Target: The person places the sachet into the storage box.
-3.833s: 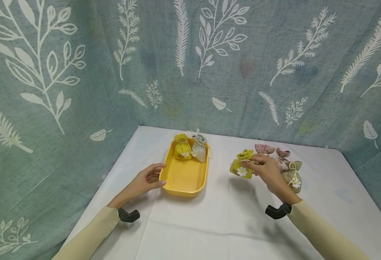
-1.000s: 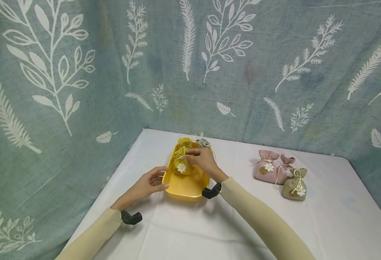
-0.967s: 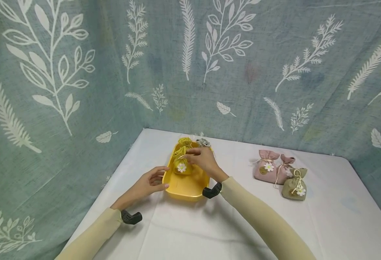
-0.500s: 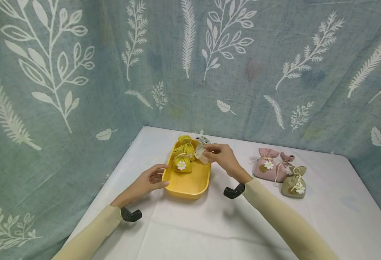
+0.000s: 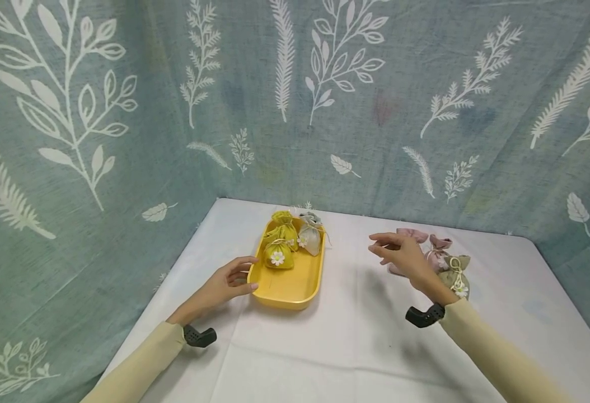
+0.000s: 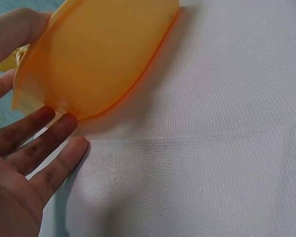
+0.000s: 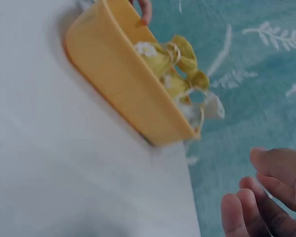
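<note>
My left hand (image 5: 224,282) rests at the left side of a yellow tray (image 5: 290,303), thumb and fingertips touching its rim and outer wall, fingers relaxed. In the tray's far half sit a mustard drawstring pouch with a white flower (image 5: 281,259), a second mustard pouch (image 5: 289,230) behind it and a grey pouch (image 5: 310,239) in the right corner. My right hand (image 5: 404,257) holds nothing and hovers over the table, fingers loosely bent. It partly covers a pink pouch (image 5: 412,234). Past it are another pink pouch (image 5: 438,246) and an olive pouch (image 5: 457,271).
A white cloth covers the table (image 5: 300,352). Behind and to the left hangs a blue-green curtain (image 5: 355,184) with white leaf prints. A stretch of white cloth lies between the tray and the pouches on the right.
My right hand has set the mustard pouch down in the tray, let go, and moved back right to the remaining pouches. My left hand has stayed at the tray.
</note>
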`<action>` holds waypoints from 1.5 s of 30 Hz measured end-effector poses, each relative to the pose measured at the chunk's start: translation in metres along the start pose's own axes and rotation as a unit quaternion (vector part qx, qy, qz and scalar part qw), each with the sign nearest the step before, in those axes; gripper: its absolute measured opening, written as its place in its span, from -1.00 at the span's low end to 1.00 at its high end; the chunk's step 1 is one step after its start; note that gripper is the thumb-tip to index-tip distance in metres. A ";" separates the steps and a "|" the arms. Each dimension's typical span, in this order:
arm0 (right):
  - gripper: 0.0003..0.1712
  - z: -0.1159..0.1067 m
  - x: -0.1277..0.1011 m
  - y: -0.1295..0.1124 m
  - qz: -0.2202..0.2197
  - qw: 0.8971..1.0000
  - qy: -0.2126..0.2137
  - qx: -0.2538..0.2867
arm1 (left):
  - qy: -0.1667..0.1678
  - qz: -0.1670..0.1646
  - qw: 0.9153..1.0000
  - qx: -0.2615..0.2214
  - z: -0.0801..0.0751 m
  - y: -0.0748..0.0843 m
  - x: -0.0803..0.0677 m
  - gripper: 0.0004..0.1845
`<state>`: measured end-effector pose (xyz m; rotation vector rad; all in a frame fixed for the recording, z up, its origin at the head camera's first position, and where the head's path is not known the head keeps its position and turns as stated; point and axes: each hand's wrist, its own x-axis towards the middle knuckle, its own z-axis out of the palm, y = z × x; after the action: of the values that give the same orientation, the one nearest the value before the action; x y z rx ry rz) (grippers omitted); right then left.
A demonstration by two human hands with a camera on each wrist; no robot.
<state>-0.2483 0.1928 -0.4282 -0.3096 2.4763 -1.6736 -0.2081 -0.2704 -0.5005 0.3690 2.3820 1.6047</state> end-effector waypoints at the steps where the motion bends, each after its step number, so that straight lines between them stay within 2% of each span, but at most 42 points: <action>1: -0.46 -0.006 -0.005 0.002 0.003 1.000 0.002 -0.006 | 0.000 -0.001 1.000 0.001 0.000 0.000 0.000 -0.21; 9: -0.40 -0.046 -0.035 0.011 0.023 0.998 0.029 -0.058 | 0.002 -0.008 1.000 -0.003 0.001 0.001 0.002 -0.21; 18: -0.27 -0.077 -0.062 0.020 0.058 0.994 0.064 -0.070 | 0.003 -0.002 1.000 -0.001 0.001 0.001 0.003 -0.21; 23: -0.29 -0.088 -0.071 0.028 0.069 0.991 0.082 -0.075 | 0.004 0.020 1.000 0.004 0.001 -0.001 0.003 -0.25; 30: -0.33 -0.103 -0.086 0.046 0.062 0.989 0.114 -0.077 | -0.004 0.041 0.999 0.001 0.004 -0.001 0.003 -0.27; 38: -0.40 -0.114 -0.099 0.060 0.076 0.983 0.139 -0.087 | -0.005 0.033 0.999 -0.004 0.005 0.002 0.005 -0.25; 45: -0.42 -0.124 -0.104 0.081 0.099 0.978 0.155 -0.096 | 0.003 0.015 1.000 0.004 0.003 -0.001 0.005 -0.25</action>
<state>-0.1828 0.3591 -0.4575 0.1922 2.7853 -1.5038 -0.2116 -0.2672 -0.5030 0.4047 2.4000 1.6114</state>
